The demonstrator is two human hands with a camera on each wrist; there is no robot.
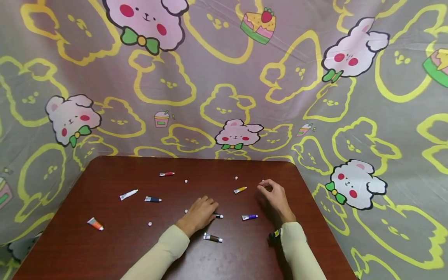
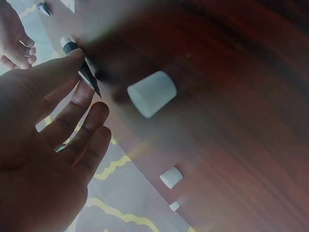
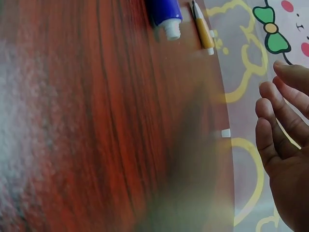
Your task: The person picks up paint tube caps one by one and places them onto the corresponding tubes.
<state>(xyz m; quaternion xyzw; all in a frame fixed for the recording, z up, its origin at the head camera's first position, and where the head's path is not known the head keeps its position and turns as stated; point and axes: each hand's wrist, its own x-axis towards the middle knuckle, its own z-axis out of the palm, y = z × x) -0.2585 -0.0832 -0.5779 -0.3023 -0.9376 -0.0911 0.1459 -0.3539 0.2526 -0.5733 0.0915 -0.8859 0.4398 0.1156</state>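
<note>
My left hand (image 1: 201,213) is low over the middle of the table. In the left wrist view its thumb and forefinger pinch a black paint tube (image 2: 88,75) with a white neck; in the head view most of the tube is hidden beneath the hand. A small white cap (image 1: 186,211) lies just left of that hand. My right hand (image 1: 278,196) is over the table's right side, fingers loosely bent, with no object visible between them. Another white cap (image 1: 263,180) shows right by its fingertips. Nearest to it are a yellow tube (image 1: 240,190) and a purple tube (image 1: 249,217).
A brown tube (image 1: 212,237) lies nearer me. To the left are dark blue (image 1: 153,199), white (image 1: 129,195), orange (image 1: 95,224) and red (image 1: 167,174) tubes. More caps (image 1: 150,224) are scattered about. A patterned cloth (image 1: 196,97) hangs behind the brown table (image 1: 115,249).
</note>
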